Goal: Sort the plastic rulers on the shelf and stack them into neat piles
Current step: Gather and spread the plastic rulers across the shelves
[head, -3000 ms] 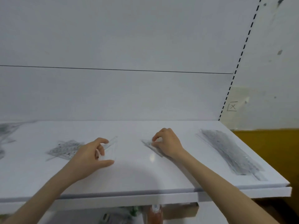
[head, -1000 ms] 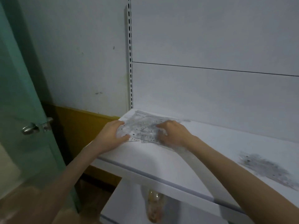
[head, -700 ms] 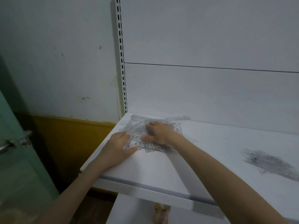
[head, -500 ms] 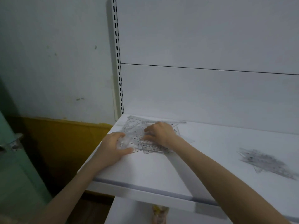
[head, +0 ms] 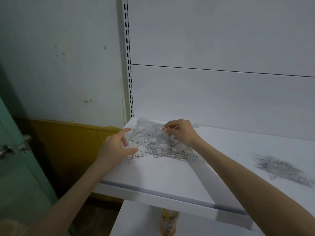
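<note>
A loose heap of clear plastic rulers [head: 153,142] with black numbers lies at the far left corner of the white shelf [head: 170,174]. My left hand [head: 115,147] rests at the heap's left edge, thumb and fingers pinching the near end of a ruler. My right hand [head: 180,132] is over the heap's back right side, fingertips pinched on the edge of a clear ruler. A second, flatter pile of rulers [head: 281,169] lies on the shelf far to the right, blurred.
A slotted white upright [head: 128,65] stands at the shelf's back left corner. Left of the shelf is a drop to a yellow wall band [head: 68,142] and a green door with a metal handle [head: 6,150]. An orange bottle [head: 169,220] stands under the shelf.
My view swung from the shelf's middle to its left end. Both hands moved onto the left heap; the right hand has since lifted its fingers from pressing flat to pinching a ruler.
</note>
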